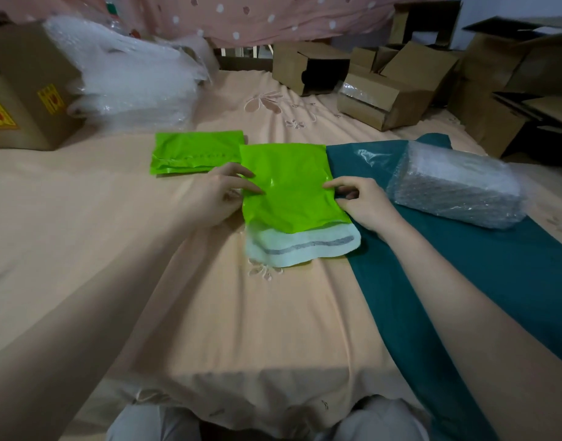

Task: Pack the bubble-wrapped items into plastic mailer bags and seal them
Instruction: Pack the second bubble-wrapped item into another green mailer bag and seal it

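From the head camera, looking down at the bed, the green mailer bag (289, 186) lies flat on the peach bedsheet (209, 313), straight ahead of the person and squarely between the two hands. Its long axis runs away from the person, and its open end faces back toward them. There the white sealing flap (302, 246) sticks out, with a grey adhesive strip across it. The coming fold looks to turn on that: the flap is on the near side, so it would be brought up and away over the green body.

The left hand (222, 192) rests at the bag's left edge, fingers curled and pinching the film. The right hand (356, 198) does the same at the right edge, thumb and forefinger nipping the plastic. Both are equally near, one to each side.

The bag is thin, glossy and wrinkled, and it bulges a little as if filled. A second green mailer (194, 152), puffed and apparently closed, lies just beyond it to the left.

To the right, a blocky bubble-wrapped item (457, 192), cloudy and pebbled, sits on a teal mailer bag (512, 272) that is smooth, matt and much larger. Loose bubble wrap (130, 78) is heaped at the far left beside a cardboard box (28, 84), and open cartons (384, 87) stand at the back.
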